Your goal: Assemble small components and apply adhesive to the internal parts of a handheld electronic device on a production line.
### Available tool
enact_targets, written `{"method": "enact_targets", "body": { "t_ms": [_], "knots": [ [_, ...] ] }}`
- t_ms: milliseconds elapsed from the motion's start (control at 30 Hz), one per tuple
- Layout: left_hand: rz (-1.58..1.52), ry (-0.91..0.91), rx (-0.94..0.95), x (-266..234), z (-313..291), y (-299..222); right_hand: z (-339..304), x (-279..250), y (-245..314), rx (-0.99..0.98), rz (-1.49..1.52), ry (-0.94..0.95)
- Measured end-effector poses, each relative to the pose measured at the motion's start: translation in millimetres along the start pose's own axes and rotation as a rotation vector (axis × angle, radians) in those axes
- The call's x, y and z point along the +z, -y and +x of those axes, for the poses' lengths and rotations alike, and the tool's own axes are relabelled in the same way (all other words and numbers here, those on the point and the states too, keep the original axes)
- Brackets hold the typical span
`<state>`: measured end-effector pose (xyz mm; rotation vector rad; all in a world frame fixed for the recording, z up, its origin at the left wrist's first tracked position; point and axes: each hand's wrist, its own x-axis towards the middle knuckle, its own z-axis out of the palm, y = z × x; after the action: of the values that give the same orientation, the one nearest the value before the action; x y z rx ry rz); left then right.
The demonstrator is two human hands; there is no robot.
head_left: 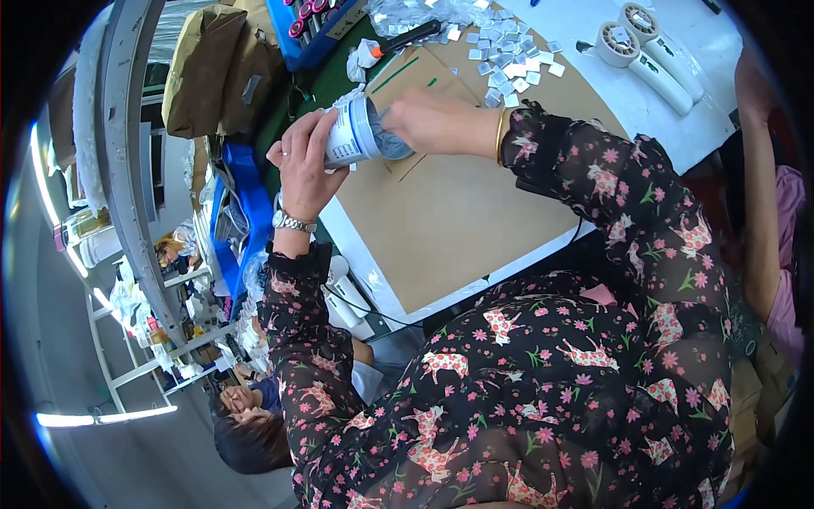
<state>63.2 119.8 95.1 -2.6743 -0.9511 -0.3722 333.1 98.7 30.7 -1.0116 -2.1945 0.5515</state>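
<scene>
Colours & patterns
Black sleeves (610,195) w/ pink flowers + deer print; white tub (352,136); brown cardboard (449,220); blue bins (246,204); silver packets (509,59).

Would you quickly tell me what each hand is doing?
Left hand: closed around the white tub.
Right hand: fingers inside the tub's mouth; grip unclear.

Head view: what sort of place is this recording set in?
Probably a small assembly or packing workshop. The left hand holds a white tub while the right hand reaches into it, over a cardboard-covered bench. A pile of small silvery squares, two white handheld devices and blue bins lie around.
</scene>
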Motion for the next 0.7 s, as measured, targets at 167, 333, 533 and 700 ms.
{"method": "enact_targets", "body": {
  "t_ms": [167, 333, 533, 700],
  "knots": [
    [0.008, 0.044, 0.008, -4, 3, 4, -26, -1, -22, -0.095, -0.327, 0.013],
    [-0.012, 0.049, 0.002, -5, 13, 6, -29, -15, -27, -0.052, -0.169, -0.099],
    [-0.033, 0.047, 0.020, -8, 25, 3, -7, -19, -12, 0.032, -0.081, -0.103],
    [-0.026, 0.061, 0.004, -11, 21, 8, -17, -14, -29, -0.002, -0.193, -0.076]
  ]
}}
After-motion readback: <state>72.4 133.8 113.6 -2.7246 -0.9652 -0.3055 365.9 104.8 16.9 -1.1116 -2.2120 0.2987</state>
